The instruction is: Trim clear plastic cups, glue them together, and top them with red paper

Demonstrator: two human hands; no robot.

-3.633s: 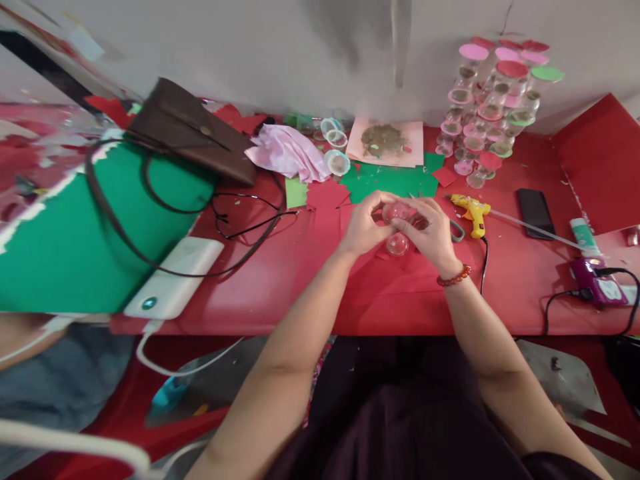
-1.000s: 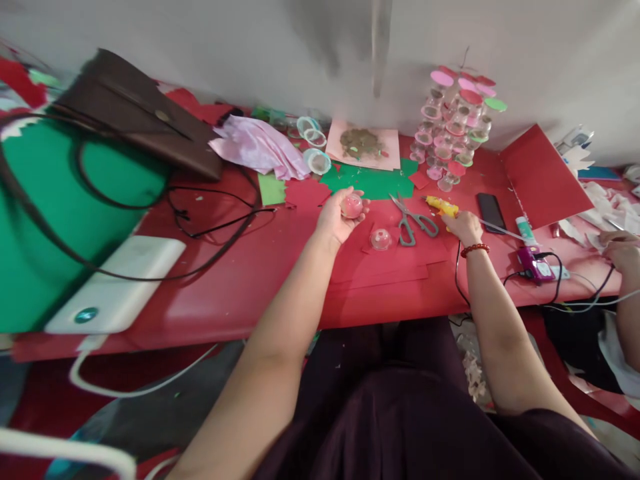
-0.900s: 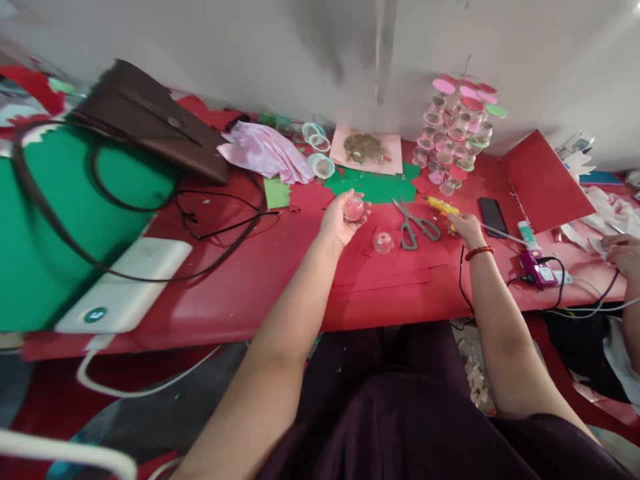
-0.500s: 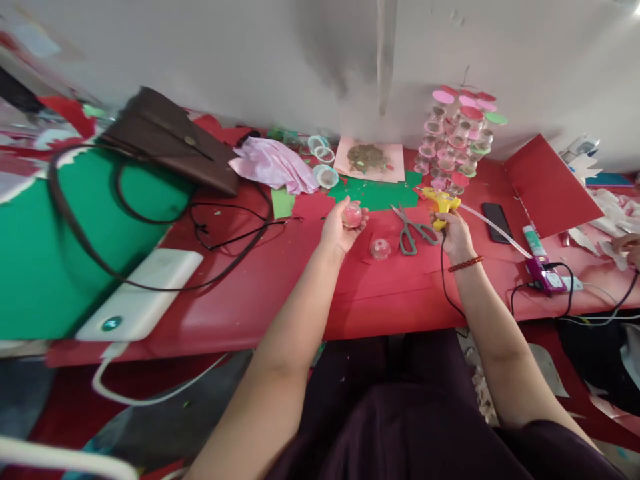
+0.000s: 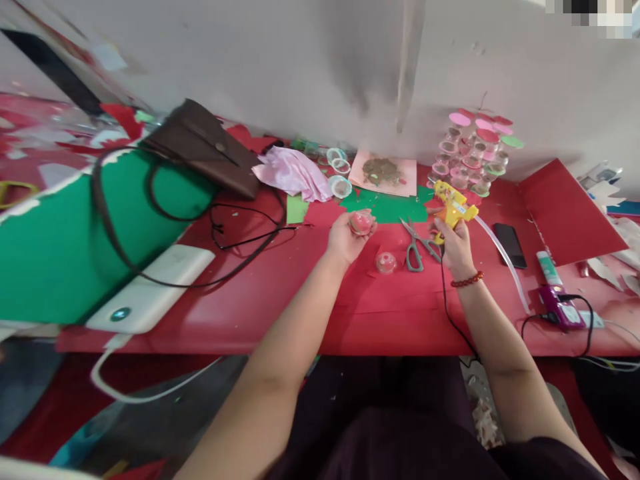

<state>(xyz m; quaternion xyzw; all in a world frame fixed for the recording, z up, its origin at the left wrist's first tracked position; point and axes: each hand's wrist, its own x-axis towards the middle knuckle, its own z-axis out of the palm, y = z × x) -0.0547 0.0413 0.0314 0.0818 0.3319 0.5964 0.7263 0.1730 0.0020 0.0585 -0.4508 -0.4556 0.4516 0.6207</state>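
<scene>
My left hand [image 5: 344, 241] is cupped palm up around a small clear plastic piece with a pink-red disc [image 5: 361, 223], holding it above the red tabletop. Gripped by the handle in my right hand [image 5: 457, 249] is a yellow hot glue gun [image 5: 455, 208]. Its nozzle points up and away to the left, and a long translucent glue stick [image 5: 506, 259] sticks out of its back. Between my hands, a clear domed lid [image 5: 385, 263] lies on red paper. Grey-handled scissors [image 5: 412, 233] lie beside it with their blades apart, partly behind my right fingers.
A hanging ornament of clear cups and coloured discs [image 5: 473, 157] stands at the back. Left are a brown bag [image 5: 210, 147], pink cloth [image 5: 295, 172] and white power bank [image 5: 153, 287]. A phone [image 5: 510, 245] and purple power adapter [image 5: 561, 308] are right; the gun's cord hangs over the edge.
My right hand has turned the glue gun, so its nozzle tilts further up and more of its side shows. The view has swung left. Another person's hand at the right has left the view.
</scene>
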